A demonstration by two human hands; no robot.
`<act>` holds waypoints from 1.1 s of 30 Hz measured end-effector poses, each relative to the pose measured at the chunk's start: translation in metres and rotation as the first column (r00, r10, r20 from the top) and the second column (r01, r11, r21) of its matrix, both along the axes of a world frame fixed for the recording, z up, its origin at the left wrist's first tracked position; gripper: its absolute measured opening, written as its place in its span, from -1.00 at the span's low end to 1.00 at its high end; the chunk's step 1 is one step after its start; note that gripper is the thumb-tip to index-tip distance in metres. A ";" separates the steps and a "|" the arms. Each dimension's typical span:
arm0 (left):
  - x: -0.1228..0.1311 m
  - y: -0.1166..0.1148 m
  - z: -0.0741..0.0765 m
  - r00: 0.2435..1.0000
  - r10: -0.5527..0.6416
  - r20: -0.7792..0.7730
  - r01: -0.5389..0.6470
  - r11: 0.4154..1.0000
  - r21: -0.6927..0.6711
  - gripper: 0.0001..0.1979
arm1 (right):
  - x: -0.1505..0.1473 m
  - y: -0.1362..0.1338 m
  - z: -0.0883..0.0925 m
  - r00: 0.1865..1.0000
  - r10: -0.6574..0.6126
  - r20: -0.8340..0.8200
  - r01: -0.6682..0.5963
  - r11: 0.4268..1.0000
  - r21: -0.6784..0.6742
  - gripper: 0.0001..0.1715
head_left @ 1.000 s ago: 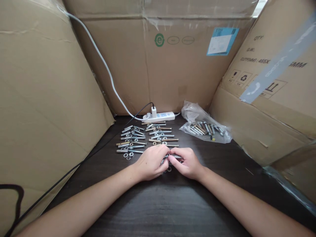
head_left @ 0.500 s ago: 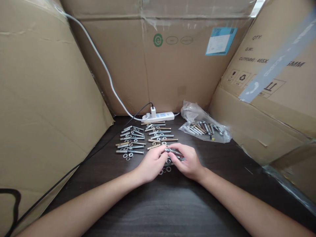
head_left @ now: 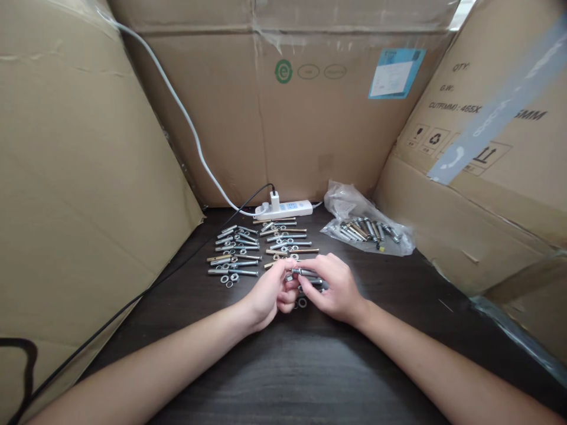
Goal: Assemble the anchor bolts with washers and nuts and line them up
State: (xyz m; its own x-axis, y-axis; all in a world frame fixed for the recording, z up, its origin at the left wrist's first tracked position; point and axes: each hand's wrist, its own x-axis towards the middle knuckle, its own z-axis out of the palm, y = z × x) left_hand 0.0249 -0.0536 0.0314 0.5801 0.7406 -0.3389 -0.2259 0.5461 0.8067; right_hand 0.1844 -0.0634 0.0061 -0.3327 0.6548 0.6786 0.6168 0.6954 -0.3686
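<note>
A silvery expansion bolt [head_left: 305,273] lies crosswise between my two hands above the dark table. Its left end is pinched by the thumb and forefinger of my left hand [head_left: 268,298], whose other fingers are curled in. My right hand [head_left: 335,284] is closed around the right part of the bolt, and its palm hides that end. Below the fingers, more metal parts and a washer [head_left: 302,303] are partly covered. Just beyond my hands lie rows of taken-apart bolts and sleeves [head_left: 241,272], with nuts and washers [head_left: 234,278] beside them.
A clear plastic bag [head_left: 370,227] with several assembled bolts lies at the back right. A white power strip [head_left: 290,209] with a plugged-in adapter stands against the rear cardboard box [head_left: 221,118]. A black cable [head_left: 150,288] crosses the left side. Boxes wall in both sides.
My left hand has turned, its thumb now raised to the bolt's end and its lower fingers curled into view. My right hand has shifted slightly; the bolt stays between both hands.
</note>
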 end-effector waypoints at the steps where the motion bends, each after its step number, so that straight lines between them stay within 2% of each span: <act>1: 0.000 0.000 0.000 1.000 0.003 0.007 -0.003 1.000 -0.011 -0.75 | 0.000 0.000 0.000 1.000 -0.003 0.001 0.003 1.000 0.001 -0.78; 11: -0.001 -0.001 -0.004 0.978 0.077 0.193 -0.055 0.992 -0.113 -0.83 | 0.001 0.000 -0.001 1.000 0.013 -0.017 -0.014 0.999 -0.042 -0.77; 21: 0.002 -0.003 -0.006 0.990 0.059 0.129 -0.040 0.989 -0.143 -0.77 | 0.000 0.001 -0.002 1.000 0.013 -0.023 -0.014 1.000 -0.006 -0.77; 33: 0.003 -0.005 -0.006 0.984 0.084 0.155 -0.063 0.989 -0.135 -0.82 | -0.001 0.001 -0.001 0.999 0.022 -0.025 -0.022 1.000 0.017 -0.81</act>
State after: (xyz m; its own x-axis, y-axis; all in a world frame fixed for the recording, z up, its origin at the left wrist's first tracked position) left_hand 0.0282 -0.0585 0.0255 0.5802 0.7395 -0.3414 -0.3899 0.6202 0.6807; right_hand 0.1832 -0.0626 0.0048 -0.3298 0.6357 0.6980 0.5920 0.7152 -0.3716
